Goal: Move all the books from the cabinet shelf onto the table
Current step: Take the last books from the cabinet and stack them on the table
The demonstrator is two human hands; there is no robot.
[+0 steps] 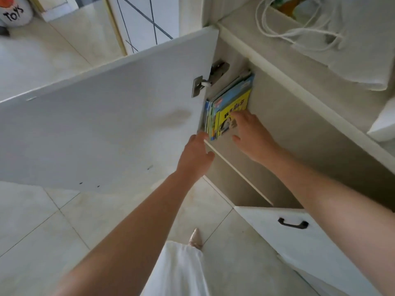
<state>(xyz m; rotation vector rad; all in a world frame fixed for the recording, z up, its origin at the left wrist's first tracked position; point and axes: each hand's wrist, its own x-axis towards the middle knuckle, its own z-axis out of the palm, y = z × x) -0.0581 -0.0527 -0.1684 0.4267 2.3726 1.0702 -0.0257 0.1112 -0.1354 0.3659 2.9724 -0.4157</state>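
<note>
Two bare hands reached into the open white cabinet (277, 116). Thin children's books (226, 103), blue and green spines w/ a yellow-covered one in front, stood on the pale cabinet shelf (267, 167), leaning against the side wall at approx 12 o'clock from both hands. Right hand (252, 137) lay at 3 o'clock of the stack, fingers straight and slightly apart, fingertips touching the yellow cover, thumb out toward 9 o'clock and holding nothing. Left hand (196, 154) sat at 7 o'clock of the books, by the shelf's front edge; its fingers pointed toward the spines, but whether they touched or gripped the books couldn't be told. White cabinet door (102, 120) w/ metal hinge (205, 82) stood swung open at 9 o'clock of the hands. White drawer front w/ black handle (292, 223) sat at 5 o'clock. White cord (299, 28) lay coiled on the cabinet top at 1 o'clock. Pale tiled floor (42, 231) below; a pointed shoe (195, 238) showed at 6 o'clock.
</note>
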